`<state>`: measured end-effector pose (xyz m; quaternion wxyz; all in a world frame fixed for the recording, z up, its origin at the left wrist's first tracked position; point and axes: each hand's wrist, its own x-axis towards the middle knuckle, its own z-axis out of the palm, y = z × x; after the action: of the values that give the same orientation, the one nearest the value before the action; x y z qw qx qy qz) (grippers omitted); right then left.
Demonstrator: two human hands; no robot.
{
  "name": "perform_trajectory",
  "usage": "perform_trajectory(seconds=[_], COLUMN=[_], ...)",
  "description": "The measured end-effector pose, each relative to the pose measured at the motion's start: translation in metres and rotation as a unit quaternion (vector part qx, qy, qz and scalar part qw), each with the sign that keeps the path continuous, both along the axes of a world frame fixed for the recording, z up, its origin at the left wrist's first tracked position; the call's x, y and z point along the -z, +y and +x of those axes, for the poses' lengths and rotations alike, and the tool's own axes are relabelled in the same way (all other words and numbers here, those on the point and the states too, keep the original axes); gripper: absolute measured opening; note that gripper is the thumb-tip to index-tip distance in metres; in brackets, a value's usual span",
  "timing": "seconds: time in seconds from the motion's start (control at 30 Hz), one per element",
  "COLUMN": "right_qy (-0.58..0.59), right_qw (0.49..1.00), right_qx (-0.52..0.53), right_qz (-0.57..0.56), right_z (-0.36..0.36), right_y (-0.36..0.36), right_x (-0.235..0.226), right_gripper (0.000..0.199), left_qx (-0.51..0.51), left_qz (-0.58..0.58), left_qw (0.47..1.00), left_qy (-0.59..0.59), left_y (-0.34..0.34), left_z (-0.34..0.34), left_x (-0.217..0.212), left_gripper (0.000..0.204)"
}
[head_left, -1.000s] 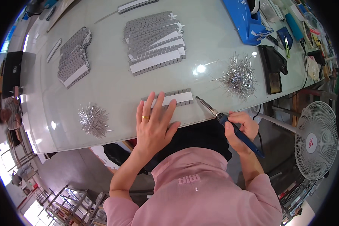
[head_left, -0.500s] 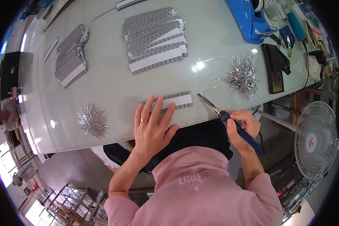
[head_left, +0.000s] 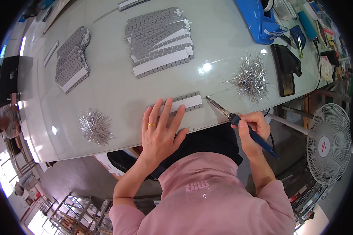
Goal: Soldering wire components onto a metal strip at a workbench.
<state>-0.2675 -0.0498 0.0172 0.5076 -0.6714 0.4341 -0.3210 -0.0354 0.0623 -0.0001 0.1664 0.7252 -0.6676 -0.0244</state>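
The right hand (head_left: 255,129) is closed around the dark blue handle of a soldering iron (head_left: 234,118), thumb on the near side and fingers wrapped over; the iron slants forward and to the left out of that grip, its metal tip just beside the right end of a grey-and-white segmented strip (head_left: 192,102). Whether the tip touches anything there is too fine to tell. The strip lies flat on the pale glossy tabletop (head_left: 117,86), ahead and to the left of the gripping hand, close to the table's near edge. The left hand (head_left: 161,135), with a gold ring (head_left: 151,124) on one finger, grasps nothing: it lies palm down with its fingers spread, fingertips over the strip's left part, covering some of it. Straight ahead of the right hand's grip sits a spiky bundle of silver wire leads (head_left: 252,78); a second silver bundle (head_left: 95,127) lies left of the left hand. Beyond the left hand is a large stack of similar strips (head_left: 161,49), with a smaller pile (head_left: 72,62) farther left. Ahead and right of the iron's grip stand a black soldering-iron stand (head_left: 283,66) and, farther off, a blue tape dispenser (head_left: 257,25); right of the grip, past the table edge, is a white fan (head_left: 328,145).
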Motion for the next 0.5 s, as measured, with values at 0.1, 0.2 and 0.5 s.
perform_trajectory(seconds=[0.1, 0.2, 0.5], right_qy=[0.01, 0.019, 0.033], right_qw=[1.0, 0.999, 0.996], right_qx=[0.006, 0.015, 0.01], right_qz=[-0.008, -0.026, -0.083], right_z=[-0.0006, 0.0015, 0.0039], right_y=[0.0009, 0.0017, -0.0006], right_x=[-0.0004, -0.0019, -0.0075], right_gripper=[0.01, 0.013, 0.016], left_qx=[0.003, 0.004, 0.01], left_qz=[0.0, 0.001, -0.001], left_qw=[1.0, 1.0, 1.0], left_qy=[-0.005, -0.006, -0.006], left_y=[-0.0006, -0.001, -0.0008], left_z=[0.0003, 0.0, 0.0008], left_x=[-0.0002, 0.0001, 0.0018], left_gripper=[0.051, 0.051, 0.051])
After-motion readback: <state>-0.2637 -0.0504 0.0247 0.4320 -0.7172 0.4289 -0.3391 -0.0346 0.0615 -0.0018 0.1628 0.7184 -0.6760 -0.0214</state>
